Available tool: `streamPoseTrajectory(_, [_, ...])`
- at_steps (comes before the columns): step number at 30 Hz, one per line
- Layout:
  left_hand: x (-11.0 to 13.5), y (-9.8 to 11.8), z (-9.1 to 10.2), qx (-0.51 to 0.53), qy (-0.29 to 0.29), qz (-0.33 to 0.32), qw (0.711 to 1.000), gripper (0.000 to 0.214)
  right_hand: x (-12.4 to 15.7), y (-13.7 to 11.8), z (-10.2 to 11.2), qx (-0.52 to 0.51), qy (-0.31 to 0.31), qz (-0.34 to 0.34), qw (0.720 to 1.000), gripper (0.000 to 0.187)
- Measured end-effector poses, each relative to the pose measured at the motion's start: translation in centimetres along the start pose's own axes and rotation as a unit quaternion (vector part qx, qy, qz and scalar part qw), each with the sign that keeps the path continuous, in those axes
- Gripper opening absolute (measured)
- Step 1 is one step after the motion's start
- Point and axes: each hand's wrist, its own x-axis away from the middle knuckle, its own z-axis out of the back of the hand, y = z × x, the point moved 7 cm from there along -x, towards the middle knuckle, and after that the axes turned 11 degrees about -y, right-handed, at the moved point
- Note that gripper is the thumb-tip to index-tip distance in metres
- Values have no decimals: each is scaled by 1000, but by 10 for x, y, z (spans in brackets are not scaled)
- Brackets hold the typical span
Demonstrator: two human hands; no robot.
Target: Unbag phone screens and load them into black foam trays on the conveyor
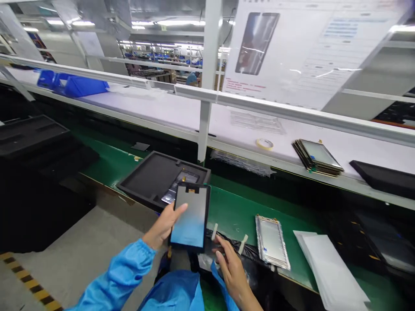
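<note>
My left hand (165,223) grips a tablet-sized display panel (190,218) by its left edge, thumb on the silvery back. The panel has a black border and a small orange flex connector at its top. My right hand (231,268) is just right of the panel's lower corner, fingers apart and holding nothing that I can see. Behind the panel lies a black foam tray (142,172) with another glossy panel (187,176) in it. To the right, a panel in silvery wrapping (272,242) rests on the green bench.
White sheets (333,268) lie at the bench's right. On the white shelf stand a stack of panels (319,156), a tape roll (265,144) and blue bins (74,84). A white post (204,129) rises behind the tray. An instruction sheet (301,56) hangs above.
</note>
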Motion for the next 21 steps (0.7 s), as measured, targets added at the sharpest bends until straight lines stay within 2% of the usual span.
streamPoseTrajectory(3, [-29, 70, 95, -92, 83, 6, 992, 58, -30, 3, -36, -31, 21, -41, 998, 50])
streamPoseTrajectory(5, [-55, 105, 153, -156, 107, 32, 981, 53, -46, 8, -68, -61, 31, -61, 996, 52])
streamPoseTrajectory(7, [-83, 125, 200, -201, 110, 71, 971, 51, -59, 12, -102, -93, 41, -72, 992, 55])
streamPoseTrajectory(10, [-121, 135, 245, -251, 111, 119, 954, 49, -73, 13, -147, -122, 55, -77, 988, 61])
streamPoseTrajectory(13, [-151, 133, 266, -313, 116, 138, 932, 45, -80, 10, -173, -120, 59, -95, 987, 64])
streamPoseTrajectory(16, [-168, 131, 268, -385, 107, 119, 909, 50, -90, 3, -186, -93, 8, -100, 991, 60])
streamPoseTrajectory(18, [-168, 130, 262, -440, 96, 89, 888, 54, -97, -1, -194, -72, -22, -93, 993, 58])
streamPoseTrajectory(21, [-145, 133, 252, -510, 80, 29, 856, 54, -110, 3, -208, -52, -37, -84, 994, 61])
